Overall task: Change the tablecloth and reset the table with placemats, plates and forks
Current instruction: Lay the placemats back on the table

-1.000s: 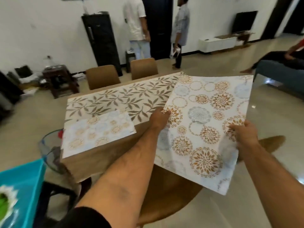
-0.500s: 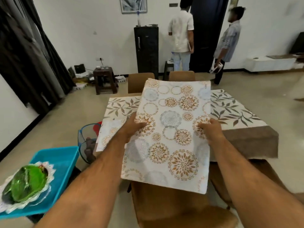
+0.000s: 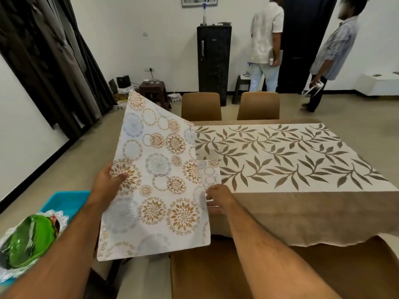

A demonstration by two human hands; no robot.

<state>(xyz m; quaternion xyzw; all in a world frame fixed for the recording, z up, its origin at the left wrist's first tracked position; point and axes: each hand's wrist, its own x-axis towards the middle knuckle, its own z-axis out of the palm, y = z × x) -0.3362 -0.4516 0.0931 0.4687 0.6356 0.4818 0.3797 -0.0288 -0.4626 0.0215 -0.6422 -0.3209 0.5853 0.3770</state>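
Observation:
My left hand [image 3: 110, 182] grips the left edge of a white placemat [image 3: 157, 186] printed with orange and grey flower circles, thumb on top. The mat is held tilted above the table's near left corner. At the mat's right edge my right hand [image 3: 218, 199] pinches it. A second placemat [image 3: 210, 173] of the same print lies on the table, mostly hidden behind the held one. A cream tablecloth [image 3: 280, 156] with brown leaves covers the table top. Green plates [image 3: 28, 240] sit in a blue tray [image 3: 67, 201] at my lower left. No forks are visible.
Two brown chairs [image 3: 200, 106] [image 3: 259, 106] stand at the table's far side, another chair [image 3: 216, 272] right below me. Two people [image 3: 265, 44] [image 3: 330, 52] stand at the back by a dark doorway. A black cabinet [image 3: 213, 61] and small stool [image 3: 153, 91] are against the wall.
The held placemat has swung left and tilted up over the table's near left corner, covering most of the mat lying there. My right hand has slid down to the mat's right edge.

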